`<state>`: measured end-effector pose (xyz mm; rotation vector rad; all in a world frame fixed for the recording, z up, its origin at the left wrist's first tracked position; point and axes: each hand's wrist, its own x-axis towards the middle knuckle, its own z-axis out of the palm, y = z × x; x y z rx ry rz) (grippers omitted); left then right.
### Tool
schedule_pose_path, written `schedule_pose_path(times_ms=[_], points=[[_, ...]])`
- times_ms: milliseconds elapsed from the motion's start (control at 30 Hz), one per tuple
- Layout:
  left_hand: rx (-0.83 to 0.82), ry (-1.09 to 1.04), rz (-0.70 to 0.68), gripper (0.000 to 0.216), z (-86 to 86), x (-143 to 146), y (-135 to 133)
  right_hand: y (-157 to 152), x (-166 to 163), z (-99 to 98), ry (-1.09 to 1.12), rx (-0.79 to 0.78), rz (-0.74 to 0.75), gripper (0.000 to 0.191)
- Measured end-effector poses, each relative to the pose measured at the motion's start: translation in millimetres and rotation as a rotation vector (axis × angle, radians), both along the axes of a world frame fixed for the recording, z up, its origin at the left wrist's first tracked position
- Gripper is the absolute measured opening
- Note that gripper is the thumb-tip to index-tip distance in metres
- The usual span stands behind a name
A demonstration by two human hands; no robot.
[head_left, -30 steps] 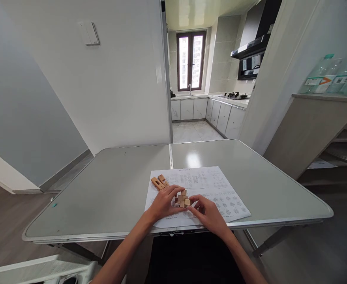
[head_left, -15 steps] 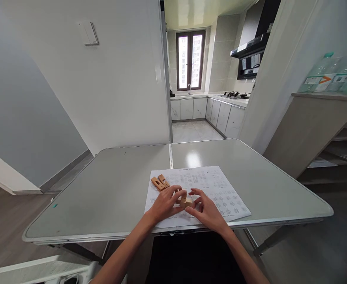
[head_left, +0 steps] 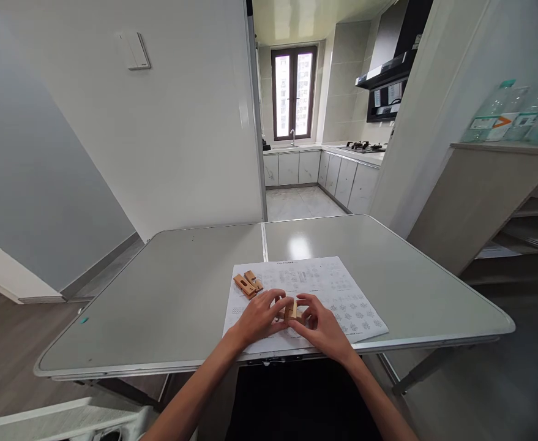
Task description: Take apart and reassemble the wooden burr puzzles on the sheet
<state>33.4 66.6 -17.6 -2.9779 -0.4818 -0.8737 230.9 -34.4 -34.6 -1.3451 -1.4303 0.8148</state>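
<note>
Between my two hands is a small cluster of pale interlocking wooden puzzle pieces (head_left: 293,314), held just above the printed sheet (head_left: 269,346). My left hand (head_left: 262,315) grips it from the left, fingers curled over the top and thumb low in front. From the right, my right hand (head_left: 319,324) pinches it with thumb and bent fingers. The fingers hide parts of the cluster. Beyond my left hand, two darker notched wooden puzzle pieces (head_left: 245,285) lie side by side on the paper, with dark marks on them.
The paper carries rows of small line diagrams and lies near the front edge of a grey folding table (head_left: 158,294) with a metal rim. A small teal scrap (head_left: 84,320) is at the table's left. Plastic bottles (head_left: 486,116) stand on a shelf unit (head_left: 489,184) at right.
The wooden cluster has turned between my fingers and shows a different side, with a thin upright part. My right fingers have closed in on it. The two loose pieces stay put.
</note>
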Motion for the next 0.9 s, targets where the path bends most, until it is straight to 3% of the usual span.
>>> schedule_pose_path(times_ms=[267,433,667,900], points=[[-0.053,-0.079,0.124,0.049,-2.3,-5.4,8.6,4.5,7.5,-7.9,0.057,0.047,-0.161,0.056],[-0.079,-0.118,0.175,0.054,-0.6,-5.5,10.0,5.3,7.7,-15.3,-0.078,0.034,-0.268,0.059],[-0.096,-0.117,0.166,0.057,-0.4,-6.4,10.1,11.8,6.7,-29.5,-0.256,0.155,-0.177,0.050],[-0.142,-0.064,0.108,0.058,1.8,-6.0,7.2,10.2,9.2,-24.1,-0.256,0.195,-0.114,0.050]])
